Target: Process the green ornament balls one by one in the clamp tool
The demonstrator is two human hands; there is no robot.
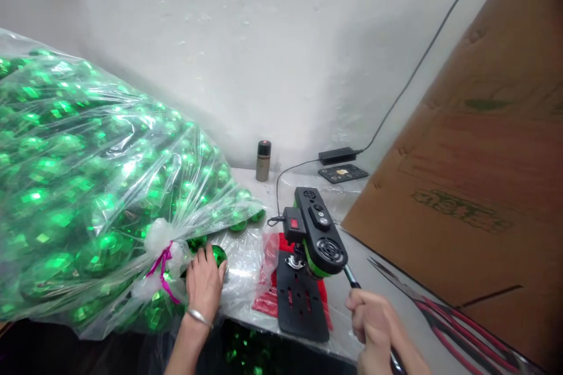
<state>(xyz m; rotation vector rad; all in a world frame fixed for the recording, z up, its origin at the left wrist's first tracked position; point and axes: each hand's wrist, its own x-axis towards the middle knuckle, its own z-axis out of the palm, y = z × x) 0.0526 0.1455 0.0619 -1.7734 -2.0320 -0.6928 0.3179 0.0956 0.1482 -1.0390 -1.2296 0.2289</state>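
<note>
My left hand (204,281), with a silver bangle at the wrist, curls its fingers over a shiny green faceted ball (219,254) at the mouth of a clear plastic bag. My right hand (373,319) is closed around a thin rod (350,276) with a metal shaft and dark parts; its exact kind is unclear. The rod's far end meets or passes behind a black and green belt-shaped machine (320,228). This machine is mounted on a black slotted plate (301,302), over a red plastic sheet (266,303).
A large clear bag (118,146) of green balls, tied with purple ribbon (163,263), fills the left. Behind stand a small bottle (263,161), a black power adapter (337,156) with cable, and a phone (343,173). Red-handled shears (444,316) lie beside a cardboard box (475,187).
</note>
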